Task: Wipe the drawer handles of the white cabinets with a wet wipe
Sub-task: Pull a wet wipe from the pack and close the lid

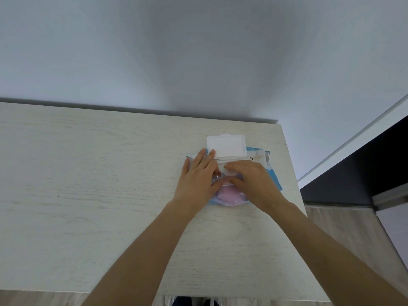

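One pack of wet wipes (pixel 262 164) lay flat near the right edge of the pale wood-grain cabinet top (pixel 88 184), a soft blue and pink packet whose single white lid (pixel 226 146) stood flipped open toward the wall (pixel 198 51). Two bare hands rested on it: the left hand (pixel 197 180) lay spread and flat over the packet's left part, pressing rather than gripping, its fingertips reaching the open lid's corner. The right hand (pixel 250 181) was curled over the middle opening, thumb and fingers drawn together there, though whether they had pinched a wipe could not be told.
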Tool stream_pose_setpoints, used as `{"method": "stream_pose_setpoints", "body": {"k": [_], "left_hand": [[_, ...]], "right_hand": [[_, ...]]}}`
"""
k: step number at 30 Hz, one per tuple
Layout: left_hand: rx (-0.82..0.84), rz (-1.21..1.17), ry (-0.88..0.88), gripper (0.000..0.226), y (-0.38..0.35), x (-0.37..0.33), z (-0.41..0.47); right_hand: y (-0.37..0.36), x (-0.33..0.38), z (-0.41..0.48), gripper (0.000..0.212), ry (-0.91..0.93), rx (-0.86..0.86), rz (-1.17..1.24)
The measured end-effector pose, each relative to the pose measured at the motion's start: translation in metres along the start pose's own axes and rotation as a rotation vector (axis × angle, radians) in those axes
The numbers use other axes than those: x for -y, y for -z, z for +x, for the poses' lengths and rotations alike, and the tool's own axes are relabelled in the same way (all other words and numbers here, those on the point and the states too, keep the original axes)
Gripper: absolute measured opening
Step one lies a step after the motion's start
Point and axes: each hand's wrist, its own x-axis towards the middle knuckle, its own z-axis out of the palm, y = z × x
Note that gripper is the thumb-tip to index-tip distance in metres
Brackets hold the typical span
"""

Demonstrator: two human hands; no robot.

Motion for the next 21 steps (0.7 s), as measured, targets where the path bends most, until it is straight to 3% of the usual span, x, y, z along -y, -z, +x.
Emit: {"method": "stream_pose_setpoints", "body": {"k": [5,10,17,21], "left_hand": [[-0.009,-0.029,0.027,0.034,0.0,0.001,0.001],[0.002,-0.012,0.035,0.055,0.001,0.0,0.002],[0.024,0.022,0.037,0.046,0.005,-0.003,0.0],[0.043,0.028,0.068,0.065,0.005,-0.004,0.0]], "right_hand": [[0.011,0.002,0.004,0.018,0.049,-0.018,-0.123],[0.024,0.004,-0.001,0.016,-0.032,-0.142,-0.022],[0.037,0.014,-0.004,0.012,-0.051,-0.212,0.042],[0.053,0.021,-0.006,0.011,-0.033,-0.255,0.079]]}}
